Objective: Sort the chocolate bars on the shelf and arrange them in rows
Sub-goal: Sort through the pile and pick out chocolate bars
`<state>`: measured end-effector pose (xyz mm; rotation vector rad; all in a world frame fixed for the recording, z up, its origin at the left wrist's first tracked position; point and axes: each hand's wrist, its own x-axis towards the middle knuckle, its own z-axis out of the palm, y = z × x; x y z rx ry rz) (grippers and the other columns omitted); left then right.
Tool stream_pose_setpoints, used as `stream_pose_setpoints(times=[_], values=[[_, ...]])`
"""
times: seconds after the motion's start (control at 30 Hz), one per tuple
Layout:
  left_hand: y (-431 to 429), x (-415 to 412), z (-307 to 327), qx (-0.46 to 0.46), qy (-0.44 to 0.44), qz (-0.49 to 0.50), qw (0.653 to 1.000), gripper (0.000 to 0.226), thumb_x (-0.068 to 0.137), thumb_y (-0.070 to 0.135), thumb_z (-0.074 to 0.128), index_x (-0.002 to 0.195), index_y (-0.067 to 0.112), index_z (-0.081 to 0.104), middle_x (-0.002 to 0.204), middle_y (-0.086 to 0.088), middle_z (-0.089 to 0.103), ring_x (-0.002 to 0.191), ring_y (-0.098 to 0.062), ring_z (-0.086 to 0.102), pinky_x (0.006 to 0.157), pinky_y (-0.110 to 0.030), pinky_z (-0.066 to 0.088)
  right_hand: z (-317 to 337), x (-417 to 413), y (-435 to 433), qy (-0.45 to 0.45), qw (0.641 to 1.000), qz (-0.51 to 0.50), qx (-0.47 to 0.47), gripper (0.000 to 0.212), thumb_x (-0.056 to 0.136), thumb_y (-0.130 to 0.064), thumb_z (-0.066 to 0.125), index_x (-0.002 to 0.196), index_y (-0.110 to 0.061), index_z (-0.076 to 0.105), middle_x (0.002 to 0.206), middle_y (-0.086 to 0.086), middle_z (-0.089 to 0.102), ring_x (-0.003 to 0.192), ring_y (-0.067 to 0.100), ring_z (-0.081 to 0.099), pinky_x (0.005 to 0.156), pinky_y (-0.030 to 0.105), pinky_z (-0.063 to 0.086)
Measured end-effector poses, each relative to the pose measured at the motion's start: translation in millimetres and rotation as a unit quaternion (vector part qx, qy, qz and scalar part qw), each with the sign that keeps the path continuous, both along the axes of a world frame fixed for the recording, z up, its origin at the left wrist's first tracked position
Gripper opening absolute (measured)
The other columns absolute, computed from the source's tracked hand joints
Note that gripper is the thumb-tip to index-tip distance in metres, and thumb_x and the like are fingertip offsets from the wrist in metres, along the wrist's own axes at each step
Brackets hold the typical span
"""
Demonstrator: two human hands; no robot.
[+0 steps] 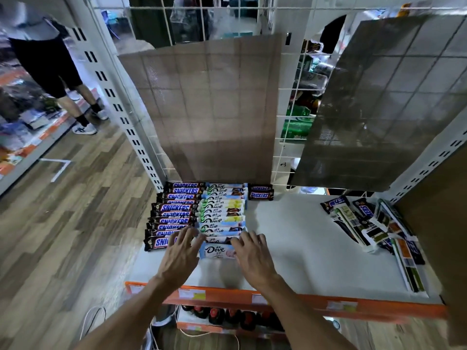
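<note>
Both hands are released, fingers spread and nearly straight. The left hand [180, 251] and the right hand [252, 253] bracket the ends of the front Dove bar [217, 250], which lies on the shelf [303, 236] at the near end of the Dove row [222, 210], beside the Snickers row [174, 210].

Recommended procedure:
- Press both ends evenly.
- Slide the bar back until it overlaps its neighbour.
- Keep its edges parallel to the row.
- Avoid nudging the adjacent Snickers.

The unsorted pile [374, 228] lies well apart at the right.
</note>
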<state>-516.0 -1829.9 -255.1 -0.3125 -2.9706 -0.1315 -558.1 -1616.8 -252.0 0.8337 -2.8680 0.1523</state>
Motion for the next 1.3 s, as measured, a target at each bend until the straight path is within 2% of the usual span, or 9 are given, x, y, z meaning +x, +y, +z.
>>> stream_pose_setpoints(times=[0.13,0.3,0.53,0.67,0.8,0.97,1.07,1.17,1.3], values=[[-12.0,11.0,5.9,-0.008,-0.019,0.017,1.000,0.085,0.045,0.025,0.091,0.121,0.019,0.054,0.119,-0.005,0.050,0.112,-0.024,0.045,0.091,-0.043,0.045,-3.5,-4.0,-15.0,0.005,1.000,0.001,-0.010,0.046,0.056,-0.037,0.087,0.089,-0.018,0.061,0.084,0.001,0.061,0.077,0.022,0.057,0.066,0.034,0.048],[-23.3,21.0,2.7,-0.020,-0.038,0.042,0.998,0.090,0.047,0.036,0.092,0.124,0.020,0.048,0.118,-0.013,0.057,0.113,-0.027,0.044,0.087,-0.048,0.049,-0.7,-7.5,-23.9,0.034,0.999,0.009,-0.018,0.038,0.062,-0.039,0.084,0.084,-0.015,0.063,0.088,0.006,0.063,0.081,0.024,0.059,0.068,0.035,0.049],[-24.9,27.1,-0.7,-0.027,-0.017,0.044,0.999,0.075,0.061,0.041,0.085,0.123,0.020,0.047,0.116,-0.012,0.056,0.110,-0.029,0.051,0.089,-0.048,0.049,-4.8,-9.1,-21.5,0.026,0.999,0.017,-0.015,0.031,0.065,-0.037,0.084,0.078,-0.018,0.064,0.089,0.004,0.059,0.086,0.024,0.055,0.070,0.035,0.046],[-19.6,27.5,1.1,-0.015,0.007,0.049,0.999,0.052,0.081,0.044,0.057,0.125,0.019,0.047,0.119,-0.011,0.053,0.112,-0.029,0.052,0.090,-0.047,0.047,-3.6,-3.9,-19.3,0.005,1.000,0.025,0.002,0.029,0.061,-0.032,0.086,0.079,-0.021,0.066,0.098,0.006,0.058,0.091,0.023,0.054,0.073,0.036,0.047],[-5.5,26.6,3.8,0.001,-0.018,0.062,0.998,0.055,0.087,0.046,0.042,0.134,0.020,0.045,0.132,-0.012,0.051,0.122,-0.030,0.048,0.095,-0.048,0.043,4.6,1.2,-10.2,-0.011,0.998,0.050,-0.034,0.027,0.070,-0.035,0.079,0.090,-0.025,0.063,0.107,0.006,0.059,0.098,0.023,0.056,0.076,0.037,0.049],[20.8,22.3,5.5,0.004,-0.042,0.044,0.998,0.065,0.087,0.051,0.042,0.145,0.022,0.037,0.151,-0.012,0.034,0.140,-0.031,0.029,0.106,-0.054,0.032,3.6,4.3,16.2,-0.039,0.999,0.030,-0.001,0.056,0.078,-0.046,0.070,0.126,-0.022,0.054,0.146,0.013,0.042,0.134,0.031,0.039,0.101,0.051,0.040],[38.6,16.8,8.6,0.001,-0.035,0.027,0.999,0.067,0.090,0.053,0.037,0.150,0.025,0.027,0.157,-0.011,0.021,0.145,-0.029,0.018,0.110,-0.055,0.021,7.9,5.1,40.2,-0.035,0.999,0.002,0.008,0.069,0.078,-0.056,0.064,0.137,-0.024,0.049,0.150,0.013,0.036,0.141,0.030,0.029,0.105,0.057,0.031],[58.4,12.2,12.7,-0.003,-0.029,0.010,1.000,0.066,0.094,0.056,0.025,0.152,0.026,0.021,0.160,-0.010,0.013,0.146,-0.028,0.012,0.112,-0.056,0.013,12.2,8.5,67.5,-0.030,0.999,-0.017,0.005,0.070,0.084,-0.061,0.048,0.145,-0.026,0.037,0.155,0.012,0.025,0.145,0.030,0.016,0.111,0.061,0.019],[92.6,5.2,16.2,0.004,-0.023,-0.017,1.000,0.070,0.091,0.055,0.037,0.152,0.028,0.018,0.160,-0.009,0.009,0.147,-0.029,0.010,0.113,-0.057,0.012,16.6,15.5,106.4,-0.050,0.997,-0.059,0.020,0.071,0.085,-0.064,0.036,0.146,-0.027,0.034,0.157,0.012,0.021,0.145,0.029,0.013,0.107,0.059,0.008]])
